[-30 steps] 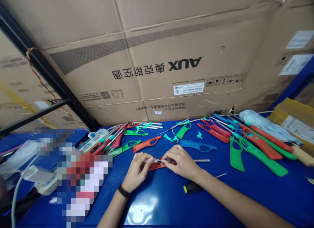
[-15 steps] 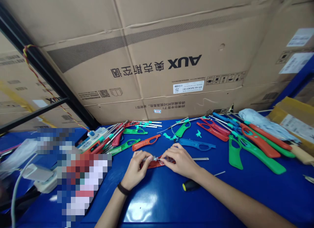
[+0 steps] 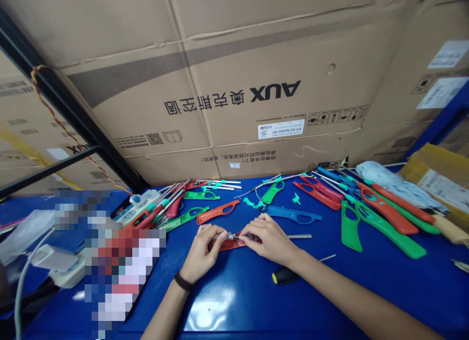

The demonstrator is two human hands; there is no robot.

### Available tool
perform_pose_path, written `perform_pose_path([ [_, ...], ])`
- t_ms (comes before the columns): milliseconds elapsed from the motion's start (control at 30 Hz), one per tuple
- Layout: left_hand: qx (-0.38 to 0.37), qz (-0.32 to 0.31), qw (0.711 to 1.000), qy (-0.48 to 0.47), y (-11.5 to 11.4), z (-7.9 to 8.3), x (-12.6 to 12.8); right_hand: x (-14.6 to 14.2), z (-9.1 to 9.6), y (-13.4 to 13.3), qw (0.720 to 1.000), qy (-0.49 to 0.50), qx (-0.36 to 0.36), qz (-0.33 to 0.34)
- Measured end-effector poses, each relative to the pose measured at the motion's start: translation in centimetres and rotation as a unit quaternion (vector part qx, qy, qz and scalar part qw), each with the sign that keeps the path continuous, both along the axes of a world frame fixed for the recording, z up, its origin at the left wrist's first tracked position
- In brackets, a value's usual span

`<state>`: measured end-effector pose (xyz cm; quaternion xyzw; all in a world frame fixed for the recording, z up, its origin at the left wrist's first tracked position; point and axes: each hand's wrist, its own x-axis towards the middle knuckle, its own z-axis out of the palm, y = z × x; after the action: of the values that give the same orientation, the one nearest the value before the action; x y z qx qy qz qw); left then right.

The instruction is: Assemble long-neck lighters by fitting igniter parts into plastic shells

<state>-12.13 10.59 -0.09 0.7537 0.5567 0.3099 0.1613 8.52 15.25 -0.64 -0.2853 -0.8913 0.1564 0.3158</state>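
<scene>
Both hands meet over a red lighter shell half (image 3: 232, 244) lying on the blue table. My left hand (image 3: 203, 247) is closed, thumb and forefinger pinching a small greyish translucent part (image 3: 229, 236) at the shell. Beside it, the fingertips of my right hand (image 3: 271, 240) pinch a thin white wire (image 3: 240, 241). The right palm hides much of the shell's right end. A metal lighter tube (image 3: 302, 236) sticks out past that hand. Below the right wrist lies a black and yellow screwdriver (image 3: 285, 276).
Beyond the hands lie an orange shell half (image 3: 216, 213), a blue shell half (image 3: 293, 214) and small teal pieces (image 3: 252, 202). Several green and red lighters (image 3: 388, 227) spread at right. Power strips (image 3: 134, 210) stand left; a large cardboard box (image 3: 220, 95) walls the back.
The view has shifted very slightly. Both hands keep their pinches at the red shell, with hardly any finger movement visible.
</scene>
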Motion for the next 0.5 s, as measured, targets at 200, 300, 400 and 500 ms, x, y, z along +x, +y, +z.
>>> perform_pose_path([
  [200,0.008,-0.003,1.0,0.003,0.02,-0.03,0.01,0.01,0.06,-0.03,1.0,0.009,-0.011,-0.008],
  [300,0.008,0.001,1.0,0.002,0.0,-0.05,-0.01,0.01,0.04,-0.03,1.0,0.013,-0.013,-0.009],
  [400,0.009,0.001,1.0,0.002,-0.04,-0.01,0.02,0.02,0.0,-0.01,1.0,0.014,-0.011,-0.01],
  [500,0.01,0.0,1.0,0.001,-0.07,0.08,0.09,0.03,-0.02,0.0,1.0,0.013,-0.011,-0.009],
])
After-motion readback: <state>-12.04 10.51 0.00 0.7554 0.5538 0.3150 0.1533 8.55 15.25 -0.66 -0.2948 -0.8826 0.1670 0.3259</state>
